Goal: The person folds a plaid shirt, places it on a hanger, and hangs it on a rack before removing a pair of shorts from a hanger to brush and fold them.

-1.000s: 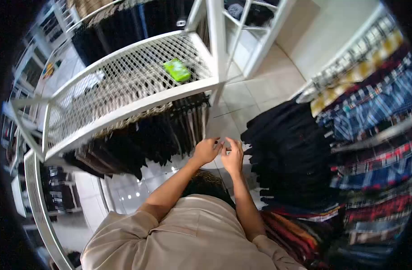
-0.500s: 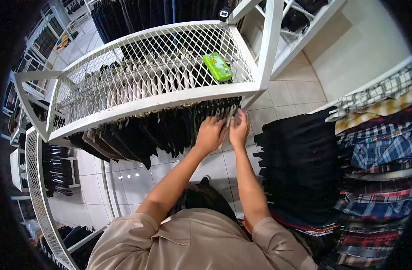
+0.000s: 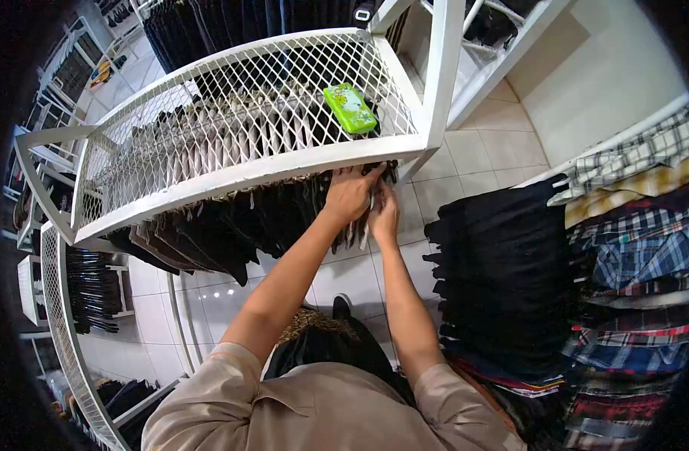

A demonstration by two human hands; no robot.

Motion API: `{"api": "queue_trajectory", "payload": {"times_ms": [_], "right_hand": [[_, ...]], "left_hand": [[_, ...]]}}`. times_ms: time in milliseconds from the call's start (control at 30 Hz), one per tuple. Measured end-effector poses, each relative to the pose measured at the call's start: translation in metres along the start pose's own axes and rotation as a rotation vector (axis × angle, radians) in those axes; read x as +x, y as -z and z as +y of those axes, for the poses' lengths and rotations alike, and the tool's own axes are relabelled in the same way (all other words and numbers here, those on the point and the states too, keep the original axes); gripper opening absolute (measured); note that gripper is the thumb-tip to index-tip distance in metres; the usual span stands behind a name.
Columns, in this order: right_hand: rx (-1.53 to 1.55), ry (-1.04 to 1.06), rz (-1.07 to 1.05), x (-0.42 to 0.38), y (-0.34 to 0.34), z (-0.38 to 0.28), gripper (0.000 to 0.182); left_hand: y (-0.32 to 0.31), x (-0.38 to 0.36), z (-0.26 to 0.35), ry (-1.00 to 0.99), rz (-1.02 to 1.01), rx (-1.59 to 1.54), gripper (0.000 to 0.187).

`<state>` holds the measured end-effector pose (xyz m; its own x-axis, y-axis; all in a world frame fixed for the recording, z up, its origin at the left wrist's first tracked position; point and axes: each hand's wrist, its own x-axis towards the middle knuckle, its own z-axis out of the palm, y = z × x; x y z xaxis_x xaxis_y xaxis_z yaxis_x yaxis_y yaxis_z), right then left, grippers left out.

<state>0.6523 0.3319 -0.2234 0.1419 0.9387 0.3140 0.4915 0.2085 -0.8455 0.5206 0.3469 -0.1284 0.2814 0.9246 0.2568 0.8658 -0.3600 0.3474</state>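
A row of dark hanging trousers fills the space under the white mesh-topped rack. At the right end of that row, my left hand is closed on the upper part of a garment, its fingertips partly hidden among the cloth. Close beside it, my right hand has its fingers curled round the edge of a greyish pair at the row's end. A pale strip shows between the two hands. Above them, a bright green patterned case lies on the mesh.
Black garments and plaid shirts hang on a rail to the right. Another mesh-topped rack stands at lower left. The white upright post rises just beyond my hands. Tiled floor shows between the racks.
Both hands have moved slightly up and left, closer in under the rack's edge. My left fingers now reach further into the garments. The view has shifted a little.
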Motion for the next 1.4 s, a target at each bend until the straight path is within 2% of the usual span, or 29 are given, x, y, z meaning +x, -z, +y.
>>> {"api": "queue_trajectory", "payload": {"times_ms": [100,133,233,267,367,533,767,867,967,1000,1100,1200,1300,1400], "right_hand": [[-0.062,0.0,0.015,0.001,0.014,0.001,0.046],[-0.186,0.059,0.181,0.0,0.02,-0.017,0.04],[-0.149,-0.144,0.202,0.004,0.025,-0.021,0.038],[-0.106,-0.096,0.27,0.007,0.021,-0.019,0.035],[-0.15,-0.107,0.281,0.009,0.023,-0.017,0.033],[-0.095,-0.119,0.275,0.007,0.02,-0.017,0.031],[-0.065,-0.05,0.303,0.005,0.015,-0.021,0.03],[-0.046,-0.166,0.279,0.008,0.015,-0.035,0.03],[-0.41,-0.026,0.277,0.01,0.016,-0.038,0.032],[-0.482,-0.151,0.184,0.011,0.019,-0.05,0.036],[-0.553,-0.116,0.167,0.019,0.017,-0.047,0.037],[-0.575,-0.176,0.094,0.024,0.014,-0.05,0.032],[-0.579,-0.091,0.155,0.032,0.008,-0.042,0.026],[-0.484,-0.067,0.093,0.042,0.009,-0.034,0.024]], "left_hand": [[-0.019,-0.002,-0.004,-0.06,0.066,0.101,0.056],[-0.024,-0.002,-0.005,-0.065,0.076,0.116,0.054],[-0.031,-0.005,-0.003,-0.052,0.158,0.111,0.053],[-0.033,-0.005,-0.002,-0.036,0.139,0.13,0.053],[-0.039,-0.001,-0.001,-0.016,0.116,0.158,0.052],[-0.043,0.004,-0.004,-0.062,0.144,0.118,0.049],[-0.025,0.002,-0.02,-0.128,0.071,0.107,0.045],[-0.025,0.002,-0.028,-0.158,0.057,0.115,0.045],[-0.025,0.002,-0.031,-0.168,0.046,0.087,0.044],[-0.024,0.002,-0.032,-0.176,0.052,0.094,0.044],[-0.024,0.0,-0.035,-0.171,0.038,0.083,0.044],[-0.026,0.0,-0.036,-0.167,0.052,0.066,0.044],[-0.029,0.001,-0.038,-0.18,0.091,0.083,0.043],[-0.032,0.001,-0.038,-0.18,0.095,0.057,0.043]]}}
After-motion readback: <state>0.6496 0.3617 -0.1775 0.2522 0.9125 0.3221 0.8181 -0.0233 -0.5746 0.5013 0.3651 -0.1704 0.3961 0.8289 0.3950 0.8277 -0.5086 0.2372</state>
